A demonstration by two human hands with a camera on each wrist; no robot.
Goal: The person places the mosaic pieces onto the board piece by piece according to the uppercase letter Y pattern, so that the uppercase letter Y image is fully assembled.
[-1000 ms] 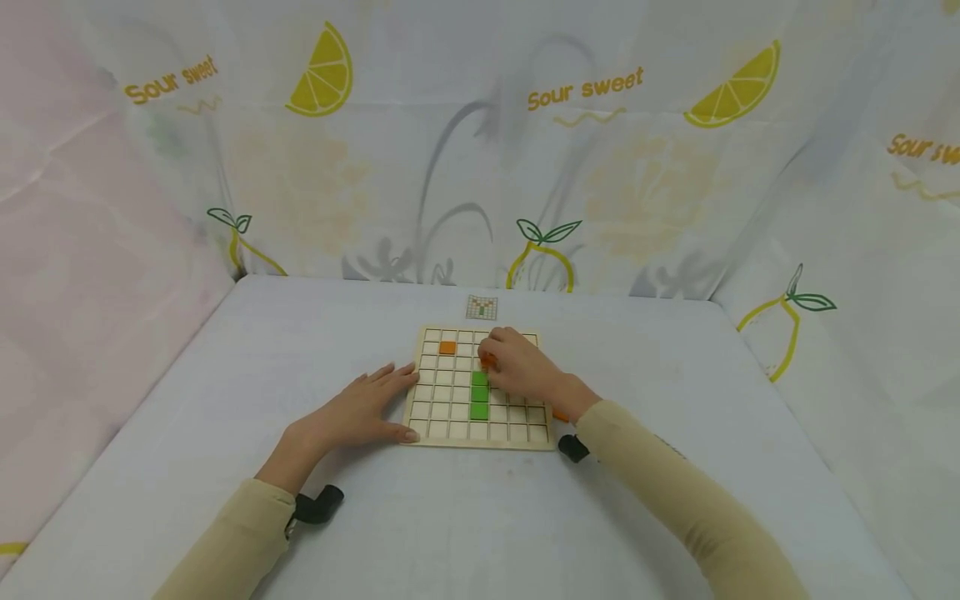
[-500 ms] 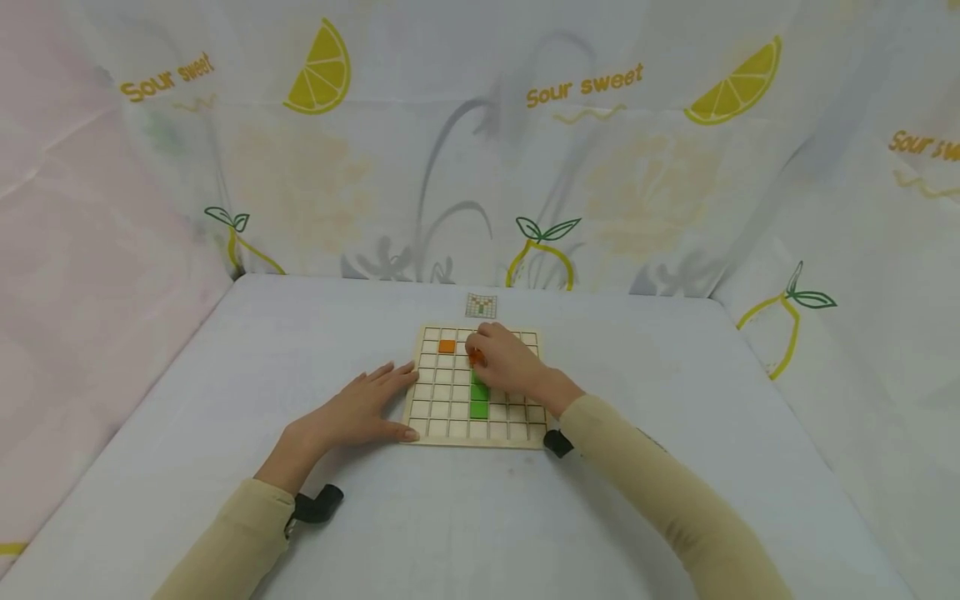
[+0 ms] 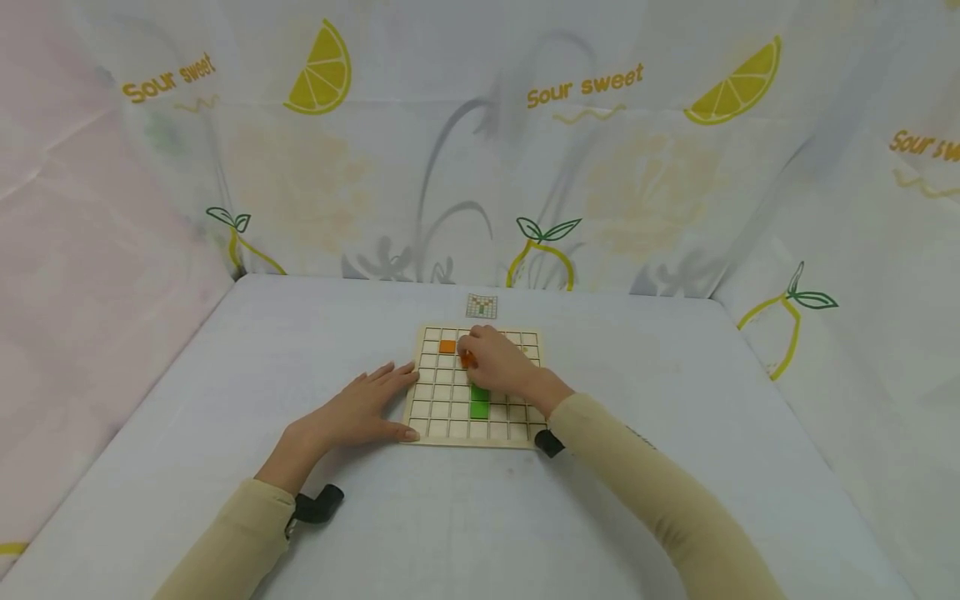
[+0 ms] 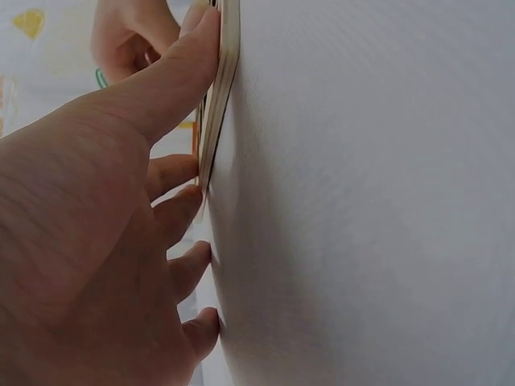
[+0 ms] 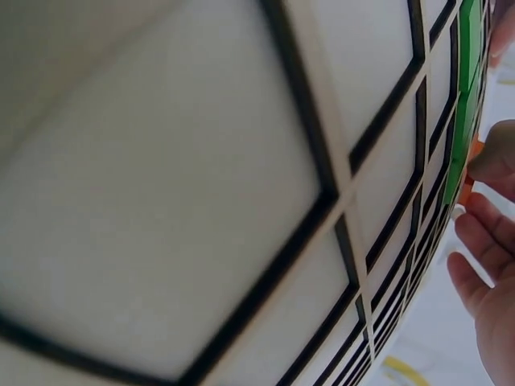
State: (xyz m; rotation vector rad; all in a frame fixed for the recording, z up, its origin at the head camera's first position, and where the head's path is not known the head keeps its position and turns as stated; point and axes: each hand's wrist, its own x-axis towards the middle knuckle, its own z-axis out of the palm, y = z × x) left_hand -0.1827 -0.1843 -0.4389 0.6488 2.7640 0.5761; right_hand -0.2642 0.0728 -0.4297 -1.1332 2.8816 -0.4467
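Observation:
A wooden grid board (image 3: 480, 442) lies flat on the white table. My left hand (image 3: 356, 412) rests at its left side, fingers spread, with thumb and fingertips touching the rim; in the left wrist view that thumb lies over the board's edge (image 4: 229, 56). Over the upper middle of the grid, my right hand (image 3: 501, 364) pinches an orange square tile (image 3: 468, 360), also seen between the fingers in the right wrist view. Green tiles (image 3: 479, 409) stand in a column below it, the top partly hidden by the hand. Another orange tile (image 3: 447, 347) sits in an upper left cell.
A small card (image 3: 482, 307) with a coloured grid pattern lies behind the board. Printed lemon cloth (image 3: 420, 167) hangs as a wall behind and beside the table (image 3: 637, 350).
My right hand has moved left across the board with the orange tile, from above the green column to a cell left of it. The left hand has stayed put.

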